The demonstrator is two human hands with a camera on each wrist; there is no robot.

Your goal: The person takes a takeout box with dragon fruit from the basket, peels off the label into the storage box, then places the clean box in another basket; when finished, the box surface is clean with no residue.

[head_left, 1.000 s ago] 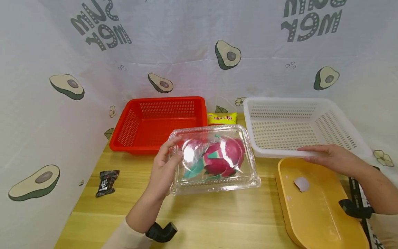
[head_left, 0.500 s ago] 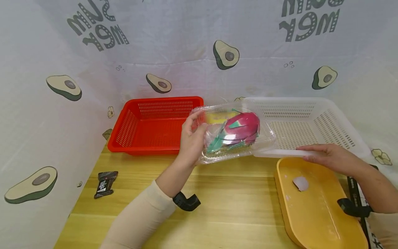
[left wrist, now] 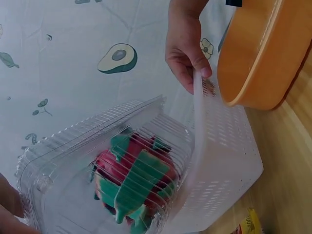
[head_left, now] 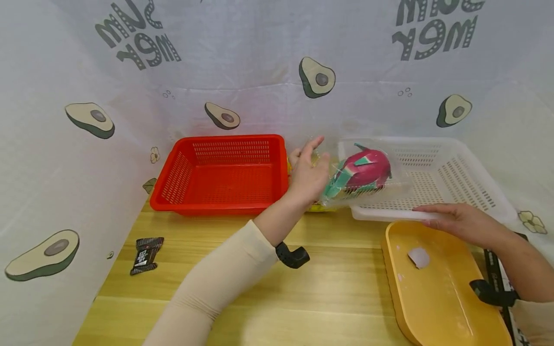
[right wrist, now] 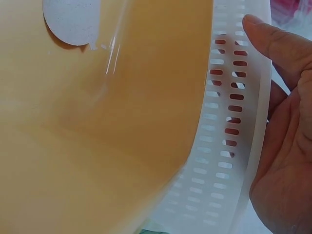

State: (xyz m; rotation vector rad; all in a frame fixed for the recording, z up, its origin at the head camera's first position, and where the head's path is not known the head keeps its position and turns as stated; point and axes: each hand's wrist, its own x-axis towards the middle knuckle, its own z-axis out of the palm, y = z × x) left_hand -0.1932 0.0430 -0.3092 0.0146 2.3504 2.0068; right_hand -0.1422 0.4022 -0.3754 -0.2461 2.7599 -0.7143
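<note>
My left hand [head_left: 309, 175] grips the left end of a clear plastic clamshell box [left wrist: 63, 187], its fingers partly hidden behind the plastic. Through the lid I see a pink dragon fruit [head_left: 368, 168] with green scales. In the head view the box hangs over the left part of a white slotted basket [head_left: 376, 214]. Seen from the left wrist, the box is tilted and close to the basket's rim; contact is hard to tell. My right hand [head_left: 472, 225] pinches the basket's front rim, thumb inside and fingers outside, as the right wrist view shows.
A red basket [head_left: 229, 206] stands at the back left. Between the baskets a yellow packet [head_left: 322, 208] is mostly hidden. A yellow-orange tray [head_left: 441, 298] with a pale scrap [head_left: 419, 257] lies at the right. A small black packet [head_left: 147, 255] rests on the table at left.
My left hand has carried the box with the dragon fruit right and back, from mid-table to over the white basket. The right hand has stayed on the rim.
</note>
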